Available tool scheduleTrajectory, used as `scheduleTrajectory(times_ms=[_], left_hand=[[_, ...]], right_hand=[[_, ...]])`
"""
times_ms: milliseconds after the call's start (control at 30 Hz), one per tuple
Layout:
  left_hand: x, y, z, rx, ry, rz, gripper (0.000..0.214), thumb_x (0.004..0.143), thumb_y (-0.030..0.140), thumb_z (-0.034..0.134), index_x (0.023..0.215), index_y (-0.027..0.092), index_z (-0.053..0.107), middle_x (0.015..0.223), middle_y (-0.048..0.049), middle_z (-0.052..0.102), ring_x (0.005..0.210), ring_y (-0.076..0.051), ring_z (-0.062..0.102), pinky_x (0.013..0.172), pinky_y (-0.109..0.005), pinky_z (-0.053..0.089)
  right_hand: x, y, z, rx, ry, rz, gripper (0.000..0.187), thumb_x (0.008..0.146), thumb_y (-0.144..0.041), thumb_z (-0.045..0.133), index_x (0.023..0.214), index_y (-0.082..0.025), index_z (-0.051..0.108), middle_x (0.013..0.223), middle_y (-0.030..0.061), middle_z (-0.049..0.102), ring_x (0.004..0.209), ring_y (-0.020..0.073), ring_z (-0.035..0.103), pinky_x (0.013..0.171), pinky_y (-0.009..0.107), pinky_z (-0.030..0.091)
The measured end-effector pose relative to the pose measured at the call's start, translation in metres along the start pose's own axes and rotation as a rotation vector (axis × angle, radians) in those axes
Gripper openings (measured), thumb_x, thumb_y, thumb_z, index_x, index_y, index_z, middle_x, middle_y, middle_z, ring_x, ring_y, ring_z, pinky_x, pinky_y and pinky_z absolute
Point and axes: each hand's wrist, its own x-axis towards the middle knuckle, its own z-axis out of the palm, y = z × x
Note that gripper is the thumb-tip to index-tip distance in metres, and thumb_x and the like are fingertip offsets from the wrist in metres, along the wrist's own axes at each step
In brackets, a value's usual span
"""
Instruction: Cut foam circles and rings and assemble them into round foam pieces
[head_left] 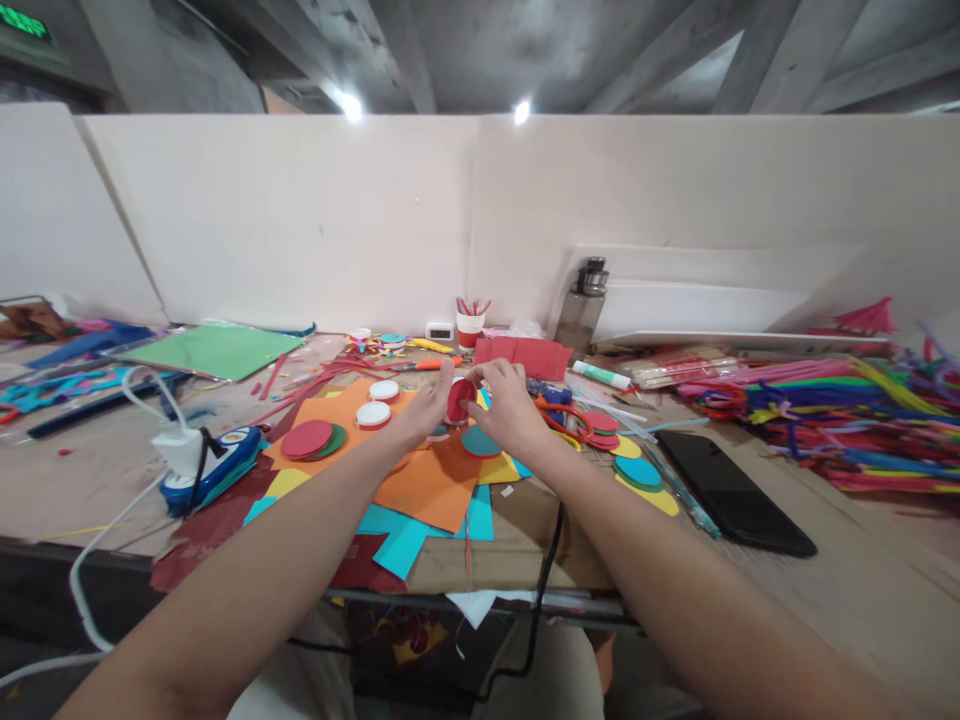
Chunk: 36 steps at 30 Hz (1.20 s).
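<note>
Both my hands meet over the middle of the desk and hold a small red paper disc (459,399) upright between them. My left hand (424,405) pinches its left edge with fingers curled. My right hand (507,407) closes on its right edge. Below them lie an orange sheet (427,482), a teal paper circle (480,443) and cyan paper (397,535). Two white lids with red rims (378,403) sit just left of my left hand, beside stacked red and green circles (311,439).
A blue glue gun (217,462) with a white plug and cable lies at left. Red-handled scissors (564,414), more paper circles (637,472) and a black phone (731,490) lie at right. Coloured pipe cleaners (840,420) pile at far right. A bottle (583,305) and white partition stand behind.
</note>
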Motion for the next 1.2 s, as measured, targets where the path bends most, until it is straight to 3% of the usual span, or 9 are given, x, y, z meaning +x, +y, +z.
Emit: scheduleTrajectory(times_ms=[300, 567, 800, 1200], left_hand=[[-0.002, 0.004, 0.001, -0.064, 0.002, 0.022, 0.072, 0.085, 0.071, 0.018, 0.06, 0.015, 0.056, 0.055, -0.008, 0.06, 0.052, -0.015, 0.053, 0.047, -0.023, 0.036], [-0.001, 0.001, 0.004, -0.072, -0.022, -0.009, 0.074, 0.083, 0.074, 0.018, 0.063, 0.014, 0.058, 0.055, -0.009, 0.059, 0.048, -0.015, 0.051, 0.041, -0.024, 0.032], [0.005, -0.009, 0.005, -0.072, -0.041, 0.038, 0.074, 0.082, 0.075, 0.019, 0.064, 0.015, 0.058, 0.055, -0.0079, 0.058, 0.049, -0.014, 0.051, 0.043, -0.023, 0.033], [0.004, -0.006, 0.004, -0.071, -0.062, 0.041, 0.075, 0.081, 0.077, 0.02, 0.066, 0.015, 0.059, 0.051, -0.0059, 0.053, 0.044, -0.013, 0.046, 0.04, -0.023, 0.031]], right_hand=[[0.0, 0.0, -0.001, 0.005, 0.024, -0.009, 0.014, 0.077, -0.018, 0.063, 0.09, -0.02, 0.061, 0.098, 0.0068, 0.057, 0.096, 0.0247, 0.043, 0.087, 0.039, 0.039], [0.001, 0.002, -0.002, 0.007, 0.007, -0.019, 0.012, 0.077, -0.02, 0.063, 0.089, -0.019, 0.063, 0.096, 0.0069, 0.056, 0.096, 0.0244, 0.043, 0.087, 0.038, 0.037], [0.005, 0.005, -0.002, 0.017, -0.082, 0.037, 0.014, 0.072, -0.02, 0.061, 0.085, -0.018, 0.059, 0.096, 0.0074, 0.054, 0.095, 0.0239, 0.046, 0.085, 0.037, 0.035], [0.006, 0.004, -0.004, -0.032, -0.098, 0.025, 0.017, 0.066, -0.019, 0.061, 0.079, -0.02, 0.05, 0.095, 0.0068, 0.054, 0.094, 0.0241, 0.046, 0.084, 0.036, 0.034]])
